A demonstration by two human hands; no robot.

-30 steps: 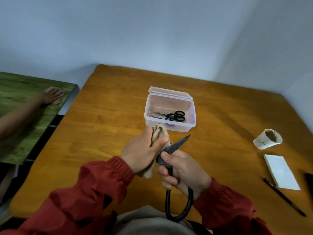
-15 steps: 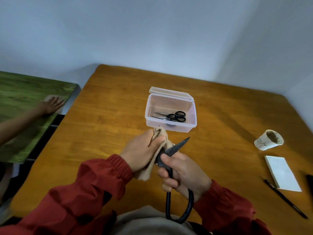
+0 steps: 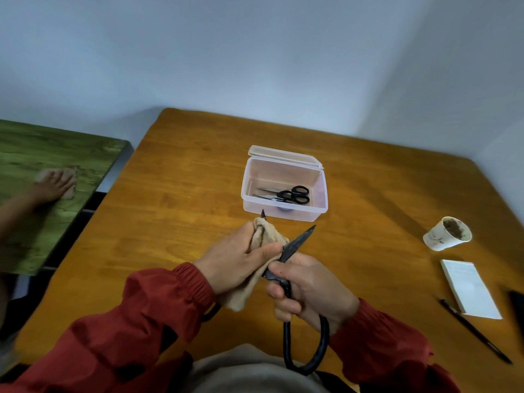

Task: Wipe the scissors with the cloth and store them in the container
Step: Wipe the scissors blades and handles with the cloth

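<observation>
The scissors, large and black, look like forged metal: stiff, fairly heavy for a hand tool, and sharp at both tips. The safe hold is where the right hand has them, with its fingers curled tight round the neck just below the pivot and the long handle loop hanging beneath the palm toward the body. The 2 blades stand apart in a V. 1 bare blade runs up and to the right past the right thumb, its point clear of every finger. The other is wrapped in the tan cloth, and only its tip pokes out above the left fingertips. The left hand grips the cloth, thumb on the near side and fingers on the far side, pinching the fabric round that blade. The cloth is soft and limp, its loose tail drooping below the left palm, between the 2 hands. It gives little guard against an edge, so pressure probably belongs on the blade's flats. Both forearms converge in front of the body, wrists seemingly lifted off the table. The clear container, lid open, sits just beyond the left fingertips and holds 1 smaller pair of scissors. The big pair looks long for it and would likely have to go in closed.
</observation>
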